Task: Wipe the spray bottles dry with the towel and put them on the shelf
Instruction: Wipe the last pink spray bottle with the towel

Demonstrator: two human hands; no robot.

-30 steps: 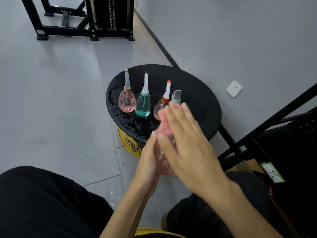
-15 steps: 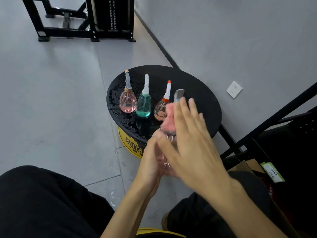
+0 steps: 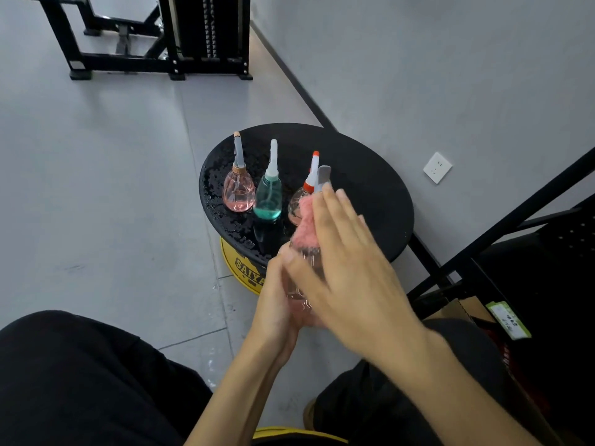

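Observation:
My left hand (image 3: 277,304) grips the lower body of a clear spray bottle (image 3: 306,268) with a grey nozzle, held over the near edge of the round black table (image 3: 370,194). With fingers extended, my right hand (image 3: 347,262) presses a pink towel (image 3: 307,220) against the bottle's upper part. Three more spray bottles stand on the wet table top: a pink bottle (image 3: 238,191) at the left, a teal bottle (image 3: 269,197) in the middle, and an orange-capped bottle (image 3: 306,188) partly hidden behind the towel.
A black metal shelf frame (image 3: 502,239) stands at the right, with a cardboard box (image 3: 463,310) at its foot. The table sits on a yellow base (image 3: 241,268). A wall socket (image 3: 437,167) is on the grey wall. Black gym equipment (image 3: 167,43) stands far back.
My right hand has slid the pink towel up along the held bottle toward its neck. My left hand and the three standing bottles have stayed in place.

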